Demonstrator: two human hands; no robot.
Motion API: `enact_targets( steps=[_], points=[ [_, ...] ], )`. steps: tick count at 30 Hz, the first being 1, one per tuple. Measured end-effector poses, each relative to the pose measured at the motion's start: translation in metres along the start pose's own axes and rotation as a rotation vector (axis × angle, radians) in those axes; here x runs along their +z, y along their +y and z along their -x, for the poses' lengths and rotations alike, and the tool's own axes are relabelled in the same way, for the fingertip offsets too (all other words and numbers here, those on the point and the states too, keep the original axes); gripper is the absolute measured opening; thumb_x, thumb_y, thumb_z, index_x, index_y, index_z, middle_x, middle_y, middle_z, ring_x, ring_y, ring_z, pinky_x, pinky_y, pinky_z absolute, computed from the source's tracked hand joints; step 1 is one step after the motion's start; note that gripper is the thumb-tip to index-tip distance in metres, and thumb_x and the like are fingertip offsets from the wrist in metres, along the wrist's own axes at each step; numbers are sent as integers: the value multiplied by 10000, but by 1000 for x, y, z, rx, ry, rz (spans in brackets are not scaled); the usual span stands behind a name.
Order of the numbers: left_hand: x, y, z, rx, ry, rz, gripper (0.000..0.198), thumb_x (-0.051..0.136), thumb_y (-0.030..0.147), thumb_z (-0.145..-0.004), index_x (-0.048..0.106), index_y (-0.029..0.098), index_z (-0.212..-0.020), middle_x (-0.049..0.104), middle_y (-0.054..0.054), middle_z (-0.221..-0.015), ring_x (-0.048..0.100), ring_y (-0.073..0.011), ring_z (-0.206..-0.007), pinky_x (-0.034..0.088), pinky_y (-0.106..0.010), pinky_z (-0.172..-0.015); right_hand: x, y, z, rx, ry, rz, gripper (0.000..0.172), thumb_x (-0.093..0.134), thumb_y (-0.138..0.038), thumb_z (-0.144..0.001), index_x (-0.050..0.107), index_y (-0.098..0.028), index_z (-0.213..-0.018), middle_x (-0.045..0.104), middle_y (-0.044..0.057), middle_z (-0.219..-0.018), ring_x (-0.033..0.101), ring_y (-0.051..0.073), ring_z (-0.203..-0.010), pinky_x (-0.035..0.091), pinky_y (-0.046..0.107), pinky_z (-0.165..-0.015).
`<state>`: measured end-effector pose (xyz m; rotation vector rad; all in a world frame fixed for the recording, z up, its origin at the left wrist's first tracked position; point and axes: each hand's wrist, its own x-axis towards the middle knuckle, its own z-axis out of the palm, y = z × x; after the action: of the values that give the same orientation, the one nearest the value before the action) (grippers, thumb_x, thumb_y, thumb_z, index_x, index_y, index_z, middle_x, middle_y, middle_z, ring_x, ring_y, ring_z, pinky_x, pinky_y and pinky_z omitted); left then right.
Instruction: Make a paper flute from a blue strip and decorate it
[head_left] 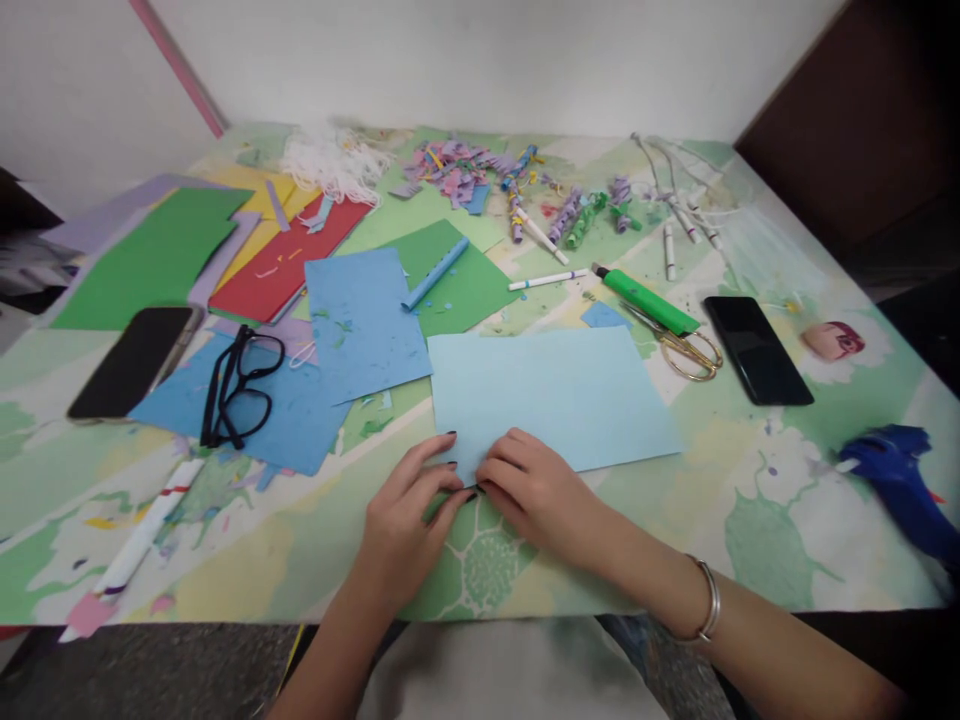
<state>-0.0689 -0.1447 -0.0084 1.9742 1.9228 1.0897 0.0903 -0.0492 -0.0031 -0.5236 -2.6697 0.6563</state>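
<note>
A light blue sheet of paper (555, 390) lies flat on the patterned tablecloth in front of me. At its near left corner, my left hand (420, 495) has the paper's edge between thumb and fingers, with the fingertips on top. My right hand (529, 490) is close beside it, its curled fingers pinching the same edge. Both thumbs sit at the near edge, almost touching. Whether the edge is folded there is hidden by the fingers. A bracelet (709, 600) is on my right wrist.
Blue sheet (367, 325) and paper roll (436, 273) lie left and behind. Green cutter (649, 300), gold-handled scissors (694, 355) and phone (757, 350) are to the right, with a blue glue gun (900, 480) farther over. Glasses (238, 390) and another phone (135, 362) lie left.
</note>
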Motion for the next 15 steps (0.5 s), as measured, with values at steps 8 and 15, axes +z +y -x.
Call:
enact_targets(
  steps=[8,15],
  points=[
    [3,1,0,19,-10,-32,105,544,64,-843,582,154,-805,586,-126,-1174,630,-168,-896,537,-349,-829,-2,0,0,95,-29,-69,170,489,-149,-911,612,-127,-796,560,75,-778,451,188,-774,395,302,-678],
    [2,4,-4,-35,-31,-36,133,519,63,-849,548,157,-759,538,-128,-1158,513,-246,-1064,484,-426,-862,-14,9,8,109,-86,154,140,521,-159,-895,590,-136,-776,555,76,-781,434,202,-775,368,327,-675]
  ],
)
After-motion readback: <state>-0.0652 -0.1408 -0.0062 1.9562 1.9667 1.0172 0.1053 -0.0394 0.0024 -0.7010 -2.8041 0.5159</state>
